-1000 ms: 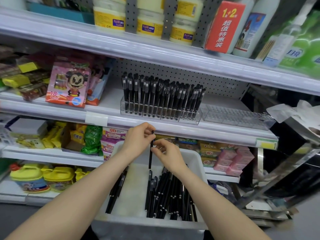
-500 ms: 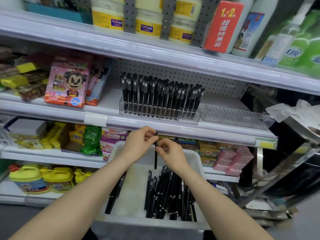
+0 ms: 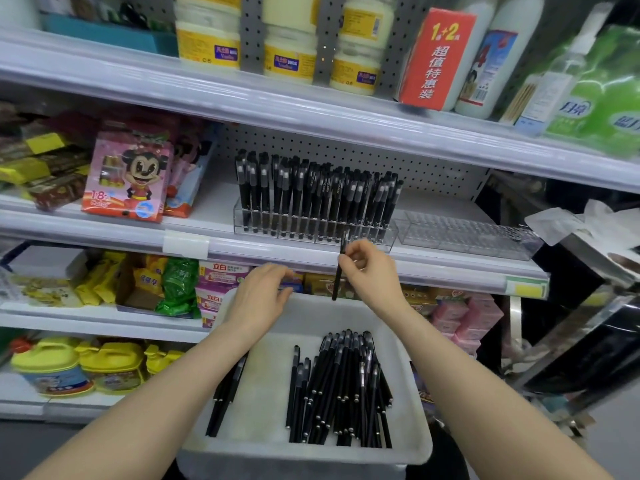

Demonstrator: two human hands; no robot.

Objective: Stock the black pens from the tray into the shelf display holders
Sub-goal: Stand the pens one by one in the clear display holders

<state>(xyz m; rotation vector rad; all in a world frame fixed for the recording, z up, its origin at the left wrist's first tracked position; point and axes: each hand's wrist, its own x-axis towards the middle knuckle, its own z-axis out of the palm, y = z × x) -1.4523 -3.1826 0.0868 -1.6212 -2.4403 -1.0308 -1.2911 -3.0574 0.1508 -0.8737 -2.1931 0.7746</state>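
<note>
Right hand [image 3: 372, 275]: fingers [image 3: 358, 249] pinch one slim black pen [image 3: 337, 275] near its top. The pen hangs roughly upright. Left hand [image 3: 259, 292], just beside it: fingers relaxed, holding nothing. Just above the fingers we note the clear holder [image 3: 311, 233], packed with capped pens. To its right the second holder [image 3: 464, 233] shows open cells. Below, the smooth white plastic tray [image 3: 266, 393] carries a loose pile of pens [image 3: 343, 386].

The middle shelf [image 3: 311, 252] bears a pink crayon pack [image 3: 128, 174] left, a pen-filled clear holder [image 3: 311, 232] centre, a second clear holder [image 3: 467, 233] right.
</note>
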